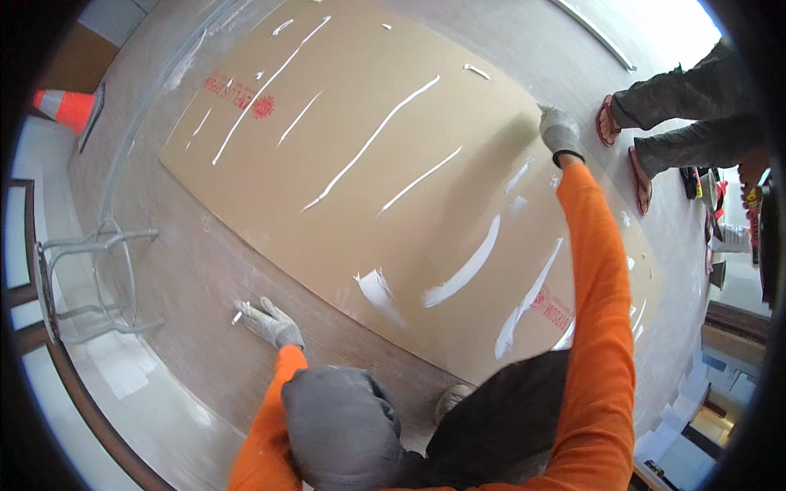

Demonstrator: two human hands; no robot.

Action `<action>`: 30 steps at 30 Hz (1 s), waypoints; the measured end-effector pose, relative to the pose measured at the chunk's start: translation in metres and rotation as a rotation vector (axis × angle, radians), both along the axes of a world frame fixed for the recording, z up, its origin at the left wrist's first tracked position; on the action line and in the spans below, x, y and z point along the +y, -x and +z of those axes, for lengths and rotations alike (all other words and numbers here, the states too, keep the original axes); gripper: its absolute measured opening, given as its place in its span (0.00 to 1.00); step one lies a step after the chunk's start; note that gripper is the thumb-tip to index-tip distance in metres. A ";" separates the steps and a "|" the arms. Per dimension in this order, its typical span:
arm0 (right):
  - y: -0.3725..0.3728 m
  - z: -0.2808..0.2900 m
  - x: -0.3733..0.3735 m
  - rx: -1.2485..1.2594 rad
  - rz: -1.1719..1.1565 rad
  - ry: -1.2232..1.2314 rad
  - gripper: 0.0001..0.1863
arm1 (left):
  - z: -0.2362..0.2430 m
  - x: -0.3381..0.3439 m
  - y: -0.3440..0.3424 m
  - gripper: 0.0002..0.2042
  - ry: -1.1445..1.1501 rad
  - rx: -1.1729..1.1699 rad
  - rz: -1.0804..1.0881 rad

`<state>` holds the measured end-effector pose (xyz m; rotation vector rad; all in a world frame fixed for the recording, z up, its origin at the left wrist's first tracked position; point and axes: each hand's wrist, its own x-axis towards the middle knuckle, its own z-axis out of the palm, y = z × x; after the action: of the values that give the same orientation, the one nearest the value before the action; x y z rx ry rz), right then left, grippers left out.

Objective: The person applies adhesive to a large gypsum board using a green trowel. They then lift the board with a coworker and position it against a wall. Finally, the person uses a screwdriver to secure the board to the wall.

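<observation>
A large tan board (409, 237) lies flat on the floor (196, 245) between the person's hands, streaked with white paste (446, 289) in long thin lines and a few broader smears. From the board's middle, the left hand (274, 326) is at eight o'clock, off the board and near its edge; gloved in pale grey, it pinches a short white stick (237, 318) between its fingers, while the palm is otherwise free. Whether it touches the floor cannot be told. The right hand (560, 131), also gloved, is at two o'clock, reaching across to the board's far edge with its fingers bent inward; whether it grasps anything there cannot be told. Just past it, between two and three o'clock, stand another person's sandalled feet (643, 180). An orange cone (75, 111) lies tipped at ten o'clock, and a grey metal frame (105, 239) is near nine o'clock, both clear of the board
</observation>
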<state>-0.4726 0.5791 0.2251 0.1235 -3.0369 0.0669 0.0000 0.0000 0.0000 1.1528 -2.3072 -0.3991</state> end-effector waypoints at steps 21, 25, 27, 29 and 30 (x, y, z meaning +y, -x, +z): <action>-0.172 -0.046 -0.037 -0.412 -0.482 1.620 0.16 | 0.046 -0.150 0.037 0.34 -0.099 0.043 0.067; -0.208 -0.055 -0.074 -0.534 -0.509 1.891 0.16 | 0.033 -0.158 0.051 0.35 0.077 -0.031 0.063; -0.230 -0.048 -0.101 -0.667 -0.440 1.908 0.16 | 0.033 -0.170 0.043 0.34 0.057 -0.037 0.064; -0.246 -0.045 -0.107 -0.626 -0.462 1.920 0.17 | 0.041 -0.150 0.053 0.34 0.035 -0.086 0.060; -0.251 -0.043 -0.114 -0.608 -0.466 1.936 0.18 | 0.046 -0.147 0.056 0.34 0.043 -0.055 0.046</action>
<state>-0.2213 0.4651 0.1820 -0.7838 -1.8191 2.9119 -0.0556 -0.1466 0.0464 1.2073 -2.3199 -0.3030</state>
